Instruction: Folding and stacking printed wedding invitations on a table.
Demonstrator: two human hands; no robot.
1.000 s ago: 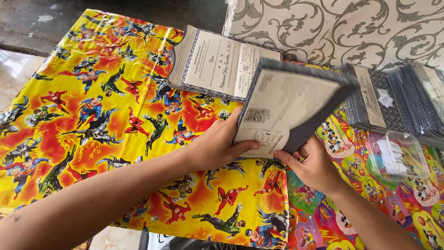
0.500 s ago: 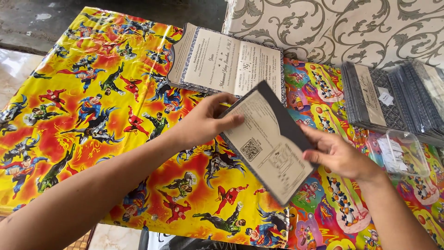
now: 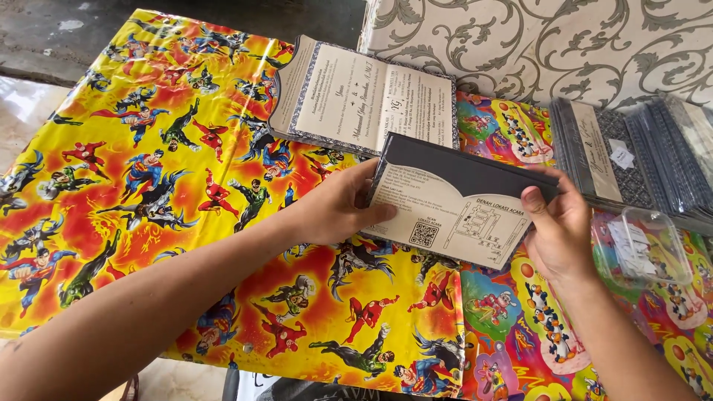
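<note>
Both hands hold a folded card over the sheet-covered table.

Left hand [image 3: 338,208] grips the card's [image 3: 457,204] left edge, thumb on the pale printed face, fingers curled behind; right hand [image 3: 561,230] pinches its right end, thumb on front, fingers wrapped round the dark top flap. Card is held just above the table, near the middle, about level, dark flap folded over the upper part. Under it a yellow comic-figure sheet [image 3: 148,178] covers the table's left side, a multicolour cartoon sheet [image 3: 520,341] the right. An open card [image 3: 364,100] lies flat near the far edge, just beyond the held one. Stack of dark cards [image 3: 631,160] at the far right corner; clear plastic box [image 3: 642,249] near the right edge, beside the right hand.
</note>
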